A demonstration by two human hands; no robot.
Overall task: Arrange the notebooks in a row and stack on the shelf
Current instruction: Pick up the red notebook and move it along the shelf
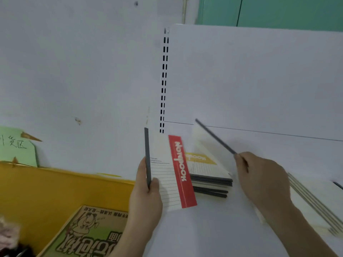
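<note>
My left hand point(146, 190) grips a notebook with a red band point(172, 173) by its dark spine, holding it upright over the white shelf point(213, 229). My right hand point(259, 177) holds another notebook point(215, 136) by its dark spine, tilted up and seen mostly edge-on. Between the two hands a stack of notebooks point(209, 175) lies flat on the shelf, topped by one with a yellow band. More notebooks point(315, 201) lie at the right edge, partly cut off.
A slotted shelf upright point(164, 80) rises behind the stack, with a white back panel point(259, 80) to its right. A yellow bin point(46, 186) and a printed cardboard box point(89, 232) sit at the lower left, below a green paper sign point(16, 147).
</note>
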